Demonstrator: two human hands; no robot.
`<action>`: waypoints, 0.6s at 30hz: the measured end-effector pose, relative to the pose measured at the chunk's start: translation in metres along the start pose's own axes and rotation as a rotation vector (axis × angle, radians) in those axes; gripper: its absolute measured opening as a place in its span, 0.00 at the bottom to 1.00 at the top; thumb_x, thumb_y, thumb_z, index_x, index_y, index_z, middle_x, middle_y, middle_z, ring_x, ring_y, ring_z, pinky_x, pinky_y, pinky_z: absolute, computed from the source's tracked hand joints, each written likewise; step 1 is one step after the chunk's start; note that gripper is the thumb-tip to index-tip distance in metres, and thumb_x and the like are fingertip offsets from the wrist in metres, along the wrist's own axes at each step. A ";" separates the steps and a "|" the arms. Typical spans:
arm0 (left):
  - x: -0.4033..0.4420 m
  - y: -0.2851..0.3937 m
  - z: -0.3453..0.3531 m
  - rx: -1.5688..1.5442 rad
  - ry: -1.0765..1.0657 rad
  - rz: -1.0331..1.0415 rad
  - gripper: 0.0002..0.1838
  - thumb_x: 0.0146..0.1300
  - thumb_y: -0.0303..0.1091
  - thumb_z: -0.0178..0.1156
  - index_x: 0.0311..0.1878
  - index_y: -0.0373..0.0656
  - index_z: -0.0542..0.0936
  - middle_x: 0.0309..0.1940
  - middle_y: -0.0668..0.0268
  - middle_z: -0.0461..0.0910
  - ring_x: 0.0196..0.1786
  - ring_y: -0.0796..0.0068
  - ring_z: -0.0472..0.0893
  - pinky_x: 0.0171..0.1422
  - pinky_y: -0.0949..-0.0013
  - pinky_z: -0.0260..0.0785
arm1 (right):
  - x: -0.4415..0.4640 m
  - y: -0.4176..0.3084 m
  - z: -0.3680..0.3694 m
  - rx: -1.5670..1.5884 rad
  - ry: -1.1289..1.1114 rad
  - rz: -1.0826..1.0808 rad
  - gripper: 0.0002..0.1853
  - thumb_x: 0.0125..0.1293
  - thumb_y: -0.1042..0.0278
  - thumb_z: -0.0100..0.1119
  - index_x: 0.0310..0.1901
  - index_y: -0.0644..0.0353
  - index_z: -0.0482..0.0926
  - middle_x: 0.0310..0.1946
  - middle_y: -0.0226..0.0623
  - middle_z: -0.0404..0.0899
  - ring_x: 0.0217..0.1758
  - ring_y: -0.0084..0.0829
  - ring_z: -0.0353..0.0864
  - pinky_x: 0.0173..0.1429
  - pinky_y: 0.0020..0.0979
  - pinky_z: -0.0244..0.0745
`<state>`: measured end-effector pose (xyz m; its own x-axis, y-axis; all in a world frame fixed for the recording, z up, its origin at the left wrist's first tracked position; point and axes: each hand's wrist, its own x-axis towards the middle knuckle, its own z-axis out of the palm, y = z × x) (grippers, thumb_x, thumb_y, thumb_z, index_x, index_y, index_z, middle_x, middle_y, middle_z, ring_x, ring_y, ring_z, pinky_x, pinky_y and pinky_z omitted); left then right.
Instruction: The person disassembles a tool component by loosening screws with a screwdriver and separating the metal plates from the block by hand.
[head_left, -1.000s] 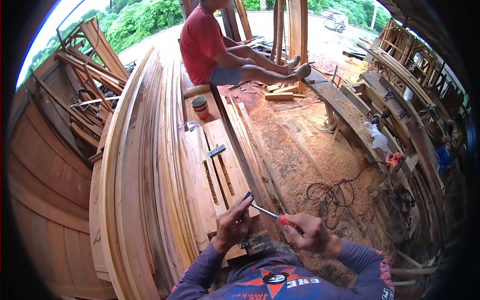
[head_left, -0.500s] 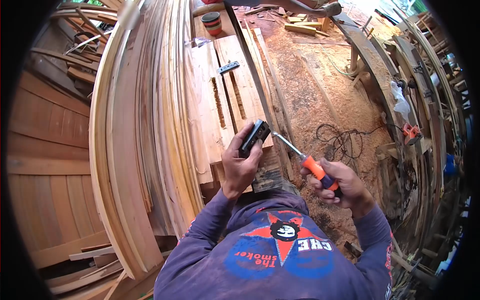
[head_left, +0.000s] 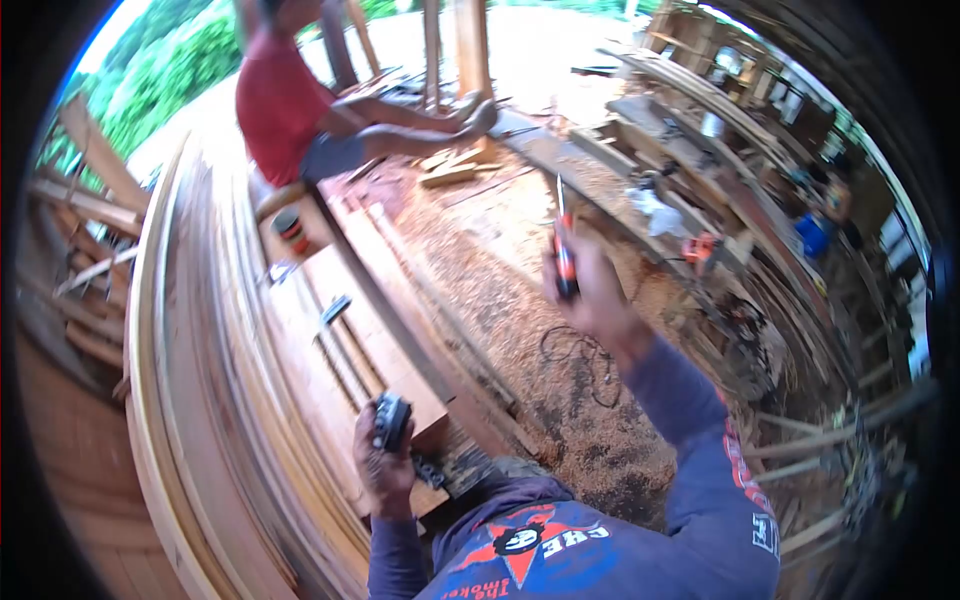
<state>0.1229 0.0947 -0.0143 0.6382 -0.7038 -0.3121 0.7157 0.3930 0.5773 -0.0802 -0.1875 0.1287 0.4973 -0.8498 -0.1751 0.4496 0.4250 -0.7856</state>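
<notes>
In my left hand (head_left: pixel 382 475), low over the near end of the boards, is a small black block (head_left: pixel 392 420) with openings in its face; its exact kind cannot be made out. My right hand (head_left: pixel 597 290) is raised out to the right, wrapped round the orange and dark handle of a screwdriver (head_left: pixel 565 240) whose shaft points upward. Block and screwdriver are well apart. Beyond my left hand lie pale wooden boards (head_left: pixel 400 365) with long narrow slots. A small metal plate (head_left: pixel 336 309) rests across them.
A striped cup (head_left: pixel 290 230) stands at the boards' far end. Close by sits a person in a red shirt (head_left: pixel 285 110), legs stretched rightward. Long planks (head_left: pixel 190 400) run along the left. A black cord (head_left: pixel 585 365) lies in sawdust; an orange tool (head_left: pixel 698 248) is at right.
My view has swung up and right, bringing the seated person into sight. My right hand has lifted the screwdriver away from the block, and its tip now points up. My left hand still holds the block.
</notes>
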 end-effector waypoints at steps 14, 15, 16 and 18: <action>0.023 -0.005 0.004 -0.427 -0.180 -0.190 0.21 0.82 0.37 0.46 0.66 0.33 0.76 0.61 0.47 0.82 0.66 0.53 0.81 0.65 0.51 0.81 | -0.012 0.051 0.004 -0.714 -0.303 -0.215 0.28 0.76 0.36 0.55 0.40 0.59 0.72 0.26 0.33 0.74 0.21 0.22 0.73 0.20 0.23 0.72; 0.022 -0.009 0.008 -0.413 -0.159 -0.184 0.20 0.82 0.36 0.47 0.67 0.32 0.75 0.61 0.47 0.81 0.65 0.52 0.82 0.65 0.51 0.80 | -0.039 0.075 0.015 -0.930 -0.229 -0.211 0.31 0.72 0.39 0.63 0.51 0.65 0.75 0.31 0.36 0.76 0.30 0.24 0.77 0.33 0.27 0.77; 0.017 -0.012 0.011 -0.400 -0.176 -0.164 0.20 0.82 0.36 0.47 0.67 0.33 0.75 0.60 0.46 0.81 0.63 0.53 0.83 0.65 0.50 0.80 | -0.051 0.096 0.021 -1.039 -0.217 -0.150 0.38 0.69 0.42 0.68 0.64 0.70 0.71 0.41 0.42 0.80 0.43 0.31 0.81 0.47 0.33 0.79; 0.016 -0.019 0.010 -0.382 -0.203 -0.155 0.21 0.82 0.36 0.48 0.67 0.33 0.74 0.60 0.45 0.81 0.60 0.53 0.84 0.64 0.50 0.79 | -0.068 0.125 0.035 -1.000 -0.217 -0.107 0.36 0.69 0.45 0.70 0.62 0.68 0.68 0.49 0.44 0.81 0.48 0.29 0.82 0.46 0.30 0.82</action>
<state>0.1166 0.0705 -0.0229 0.4746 -0.8580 -0.1967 0.8757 0.4375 0.2042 -0.0317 -0.0657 0.0633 0.6586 -0.7513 -0.0419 -0.2745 -0.1880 -0.9430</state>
